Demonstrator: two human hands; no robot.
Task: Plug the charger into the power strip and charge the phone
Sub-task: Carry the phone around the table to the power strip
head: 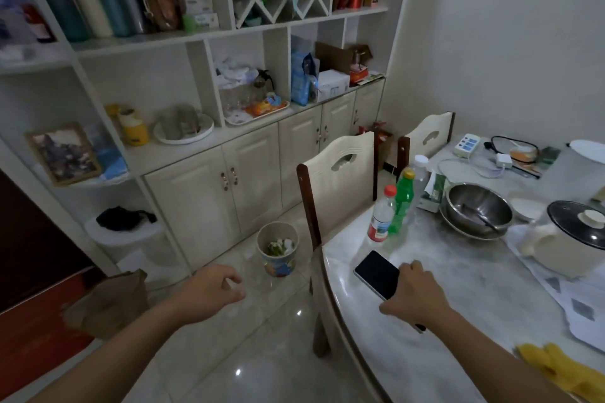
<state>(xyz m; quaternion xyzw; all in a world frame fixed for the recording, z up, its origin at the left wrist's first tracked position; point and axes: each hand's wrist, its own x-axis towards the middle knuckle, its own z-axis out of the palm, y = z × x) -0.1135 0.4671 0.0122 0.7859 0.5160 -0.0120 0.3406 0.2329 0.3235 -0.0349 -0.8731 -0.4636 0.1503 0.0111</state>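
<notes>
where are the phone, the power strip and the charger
phone (376, 274), head view, middle of the dark screen
power strip (466, 144), head view, top face by the blue sockets
charger (503, 160), head view, white plug block

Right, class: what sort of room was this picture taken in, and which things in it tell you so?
Most likely a home dining room. A marble-topped table holds a steel bowl, a lidded pot and drink bottles, dining chairs are pushed in, and a wall cabinet stores flasks and cups.
</notes>
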